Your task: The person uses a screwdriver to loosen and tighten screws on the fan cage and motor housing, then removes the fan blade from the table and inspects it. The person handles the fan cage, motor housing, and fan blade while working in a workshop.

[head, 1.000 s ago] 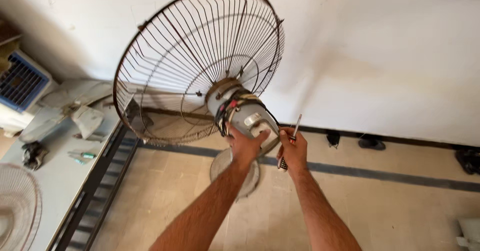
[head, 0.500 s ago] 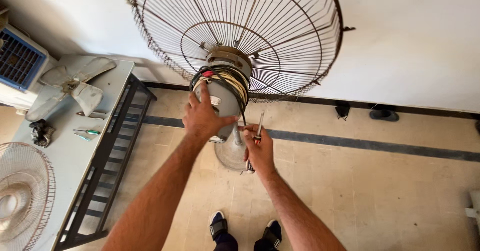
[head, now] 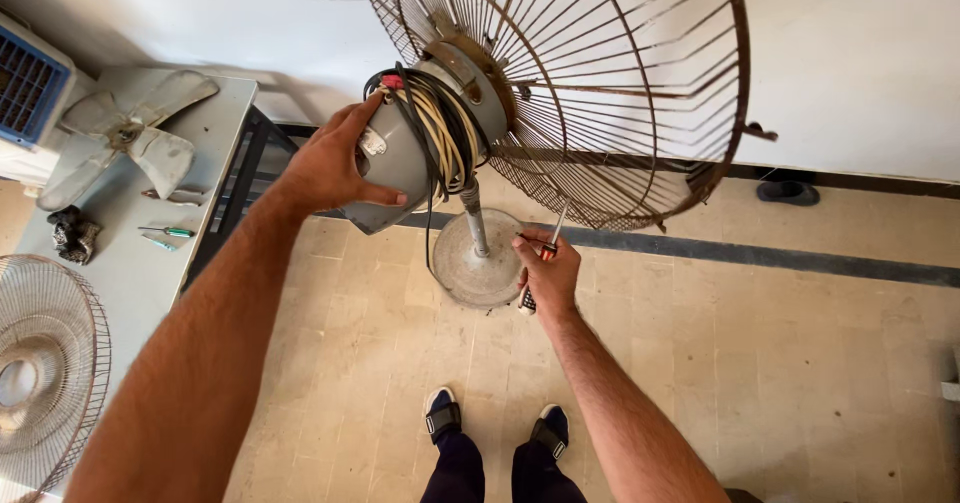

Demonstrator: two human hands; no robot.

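The fingers (head: 375, 196) of the left hand (head: 330, 168) are wrapped around the grey motor housing (head: 400, 163) of a standing fan, thumb underneath, gripping it firmly. The right hand (head: 548, 273) is closed on a screwdriver (head: 545, 253), held low beside the fan pole (head: 472, 218), its shaft pointing up toward the rear wire guard (head: 600, 93). The work appears well along: the blades (head: 130, 138) are already off and lie on the table (head: 120, 273) at the left, with a second guard (head: 40, 373) and small tools (head: 165, 233) nearby. The rear guard is still mounted, and loose cables (head: 445, 138) are bunched around the motor, so more dismantling seems left.
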